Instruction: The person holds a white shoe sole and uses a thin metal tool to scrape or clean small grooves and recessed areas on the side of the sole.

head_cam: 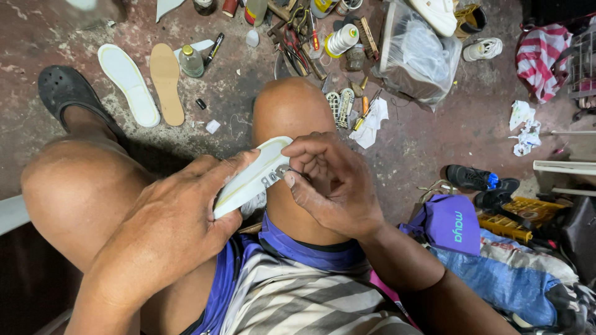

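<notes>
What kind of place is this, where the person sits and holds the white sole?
Probably an informal shoe-repair workplace on a bare concrete floor. Loose insoles lie on it, beside hand tools, a thread spool and black shoes.

stained floor (pixel 236 105), two insoles (pixel 164 80), thread spool (pixel 341 40)

purple printed bag (pixel 456 224), clear plastic bag (pixel 417 53)

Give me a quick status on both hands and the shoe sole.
Left hand gripping white shoe sole from below. Right hand pinching at its edge, over the knee. Nothing blocking; tools and spare insoles lie on the floor beyond.
</notes>
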